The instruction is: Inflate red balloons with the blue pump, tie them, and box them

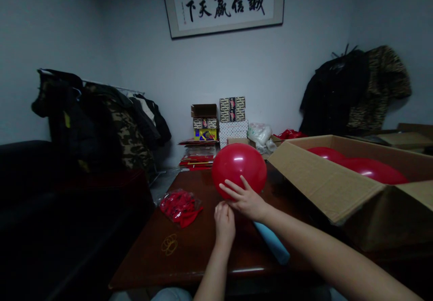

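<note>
An inflated red balloon [239, 166] is above the dark brown table [149, 260], near the middle of the view. My left hand [224, 222] is closed just under the balloon, its fingers pinched at the balloon's neck, which is mostly hidden. My right hand [245, 198] lies against the lower front of the balloon, fingers spread over its surface; its thumb side is near my left hand. A light blue tube-shaped object [272, 243] rests on the table below my right forearm and is partly covered by it.
A clear bag of red balloons [179, 206] lies on the table's left side, with several yellow rubber bands [169, 244] nearer. At right, an open cardboard box [314, 179] holds inflated red balloons [372, 170]. Stacked boxes [232, 120] stand at the back.
</note>
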{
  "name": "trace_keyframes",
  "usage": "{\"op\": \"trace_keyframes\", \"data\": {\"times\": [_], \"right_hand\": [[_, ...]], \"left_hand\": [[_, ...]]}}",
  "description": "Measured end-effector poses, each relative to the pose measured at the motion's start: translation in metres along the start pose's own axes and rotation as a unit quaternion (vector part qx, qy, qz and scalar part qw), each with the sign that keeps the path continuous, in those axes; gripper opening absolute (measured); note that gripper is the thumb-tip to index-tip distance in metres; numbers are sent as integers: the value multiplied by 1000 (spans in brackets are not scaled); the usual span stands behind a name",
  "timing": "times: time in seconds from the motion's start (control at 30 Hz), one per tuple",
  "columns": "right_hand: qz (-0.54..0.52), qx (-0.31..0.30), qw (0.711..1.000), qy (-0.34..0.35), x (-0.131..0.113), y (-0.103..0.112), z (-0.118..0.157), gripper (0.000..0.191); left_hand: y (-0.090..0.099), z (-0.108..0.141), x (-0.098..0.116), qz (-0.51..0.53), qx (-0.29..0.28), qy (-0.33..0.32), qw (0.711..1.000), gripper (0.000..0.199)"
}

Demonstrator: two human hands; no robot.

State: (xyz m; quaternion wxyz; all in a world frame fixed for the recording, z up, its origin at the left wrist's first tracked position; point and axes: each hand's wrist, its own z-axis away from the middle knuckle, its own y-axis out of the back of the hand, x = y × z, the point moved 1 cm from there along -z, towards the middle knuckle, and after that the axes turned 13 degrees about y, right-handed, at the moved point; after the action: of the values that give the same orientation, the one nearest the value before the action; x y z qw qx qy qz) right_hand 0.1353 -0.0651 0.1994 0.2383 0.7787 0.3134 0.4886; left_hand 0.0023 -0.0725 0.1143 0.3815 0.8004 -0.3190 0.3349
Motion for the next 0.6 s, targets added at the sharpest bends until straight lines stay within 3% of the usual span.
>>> {"op": "trace_keyframes", "data": {"times": [0.13, 0.23, 0.6], "right_hand": [[9, 27, 999, -13, 3, 3, 4, 18], [5, 48, 998, -37, 0, 4, 8, 14], [-24, 155, 979, -127, -13, 6, 20, 12]], "left_hand": [[24, 8, 38, -137, 47, -69, 987, 24], [38, 12, 57, -175, 77, -92, 977, 20], [42, 19, 71, -155, 117, -88, 977, 15]]}}
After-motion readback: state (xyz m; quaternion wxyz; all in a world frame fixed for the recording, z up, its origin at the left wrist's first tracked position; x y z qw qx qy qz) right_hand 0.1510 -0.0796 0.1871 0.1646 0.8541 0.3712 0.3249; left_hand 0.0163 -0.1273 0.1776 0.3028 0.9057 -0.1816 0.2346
